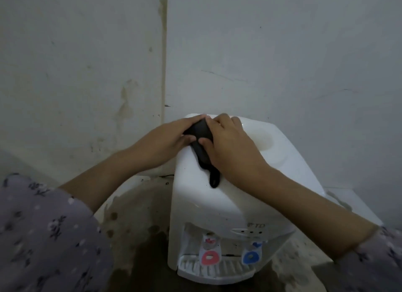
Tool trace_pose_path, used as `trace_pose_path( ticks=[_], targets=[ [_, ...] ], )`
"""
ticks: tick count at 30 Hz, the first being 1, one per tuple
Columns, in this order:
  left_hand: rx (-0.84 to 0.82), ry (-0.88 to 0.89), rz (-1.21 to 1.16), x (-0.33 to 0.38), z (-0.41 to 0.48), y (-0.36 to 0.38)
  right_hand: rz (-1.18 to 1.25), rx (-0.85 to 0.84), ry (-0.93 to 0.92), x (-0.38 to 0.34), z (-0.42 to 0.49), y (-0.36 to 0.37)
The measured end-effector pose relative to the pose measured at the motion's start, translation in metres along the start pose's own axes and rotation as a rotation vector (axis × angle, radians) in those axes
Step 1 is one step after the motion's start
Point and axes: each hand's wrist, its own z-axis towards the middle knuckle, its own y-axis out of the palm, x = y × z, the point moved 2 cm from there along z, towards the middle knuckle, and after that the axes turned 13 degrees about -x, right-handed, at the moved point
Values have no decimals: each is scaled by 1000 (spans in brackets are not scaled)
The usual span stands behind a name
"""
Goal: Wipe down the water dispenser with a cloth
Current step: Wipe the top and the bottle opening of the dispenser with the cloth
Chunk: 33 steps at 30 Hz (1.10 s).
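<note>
A white tabletop water dispenser (pixel 195 196) stands in a wall corner, its bottle well open on top. A dark cloth (pixel 201 148) lies on the top's left part, one end trailing toward the front. My left hand (pixel 167 137) holds the cloth's far left side, fingers over it and thumb against it. My right hand (pixel 230 143) covers the cloth from the right, its thumb pressed on the fabric and fingers curled over the far end.
A red tap (pixel 209 257) and a blue tap (pixel 250 256) sit above the drip tray (pixel 217 270) at the front. Grey stained walls (pixel 87 74) close in behind and to the left. The stained surface (pixel 139 222) under the dispenser looks wet and dark.
</note>
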Motion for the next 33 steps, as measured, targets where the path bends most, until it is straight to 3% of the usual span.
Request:
trace_pose_path(
  ticks=[12,26,33],
  targets=[
    [-31,-173,-6,-43,61,-22,302,-191,97,37,82,2],
    [50,-191,-14,-18,-6,-14,326,-282,-151,19,46,-7],
    [101,-204,59,20,-51,2,512,-279,-251,19,-5,-13]
  ],
)
